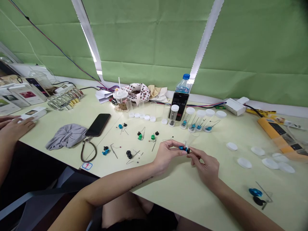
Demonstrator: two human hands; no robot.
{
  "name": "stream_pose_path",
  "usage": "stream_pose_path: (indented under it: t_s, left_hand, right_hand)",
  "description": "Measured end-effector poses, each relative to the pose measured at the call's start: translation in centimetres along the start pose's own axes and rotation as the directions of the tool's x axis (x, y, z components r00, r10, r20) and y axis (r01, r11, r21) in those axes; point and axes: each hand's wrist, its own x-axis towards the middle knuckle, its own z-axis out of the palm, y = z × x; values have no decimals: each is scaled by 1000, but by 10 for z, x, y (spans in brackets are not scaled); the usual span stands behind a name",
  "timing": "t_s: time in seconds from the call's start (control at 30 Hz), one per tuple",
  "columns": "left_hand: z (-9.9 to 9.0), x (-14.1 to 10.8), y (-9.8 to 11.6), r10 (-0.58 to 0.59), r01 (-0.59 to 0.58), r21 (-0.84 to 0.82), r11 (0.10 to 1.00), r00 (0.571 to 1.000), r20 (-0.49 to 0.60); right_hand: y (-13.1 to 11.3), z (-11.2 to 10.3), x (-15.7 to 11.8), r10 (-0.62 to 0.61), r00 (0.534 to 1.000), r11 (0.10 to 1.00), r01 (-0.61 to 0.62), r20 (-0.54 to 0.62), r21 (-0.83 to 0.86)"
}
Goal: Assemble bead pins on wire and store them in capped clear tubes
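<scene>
Both of my hands meet over the front of the table, around a small blue-and-black metal part (183, 148). My left hand (166, 154) pinches its blue end between thumb and fingers. At the black end, the fingers of my right hand (206, 165) are closed on it. A thin rod sticks up near the part. To the left lie similar small sets: a blue part (105, 152), a black part (129, 154) and green parts (140, 137), each with bent wires or L-shaped keys. Another blue piece (255, 192) and a black piece (259, 201) lie at the lower right.
Several clear tubes (184, 120) with white caps stand behind my hands, before a phone timer (180, 104) and a bottle (183, 85). Loose white discs (244, 163) lie right. Leftward are a dark phone (98, 124), a grey cloth (66, 137) and another person's hand (20, 128).
</scene>
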Motion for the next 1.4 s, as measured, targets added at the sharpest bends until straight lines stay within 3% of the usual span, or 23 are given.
stream_pose_path:
  t_s: [0.33, 0.63, 0.97, 1.2, 1.4]
  left_hand:
    - [1, -2, -2, 18, -18, 5, 1000, 999, -28]
    - [2, -2, 0, -7, 7, 4, 1000, 1000, -15]
    - [1, -2, 1, 14, -14, -1, 1000, 1000, -21]
    - [0, 0, 0, 19, -19, -12, 1000, 1000, -12]
    - [2, -1, -1, 22, -22, -6, 1000, 1000, -1]
  right_hand:
    - [-2, 0, 1, 146, 988, 983, -150, 43, 105]
    - [-2, 0, 2, 37, 999, 999, -37, 11, 22]
    - [0, 2, 1, 124, 991, 989, -128, 55, 69]
    - [-3, 2, 3, 60, 998, 998, -61, 22, 31]
    - [-2, 1, 1, 145, 988, 987, -148, 58, 65]
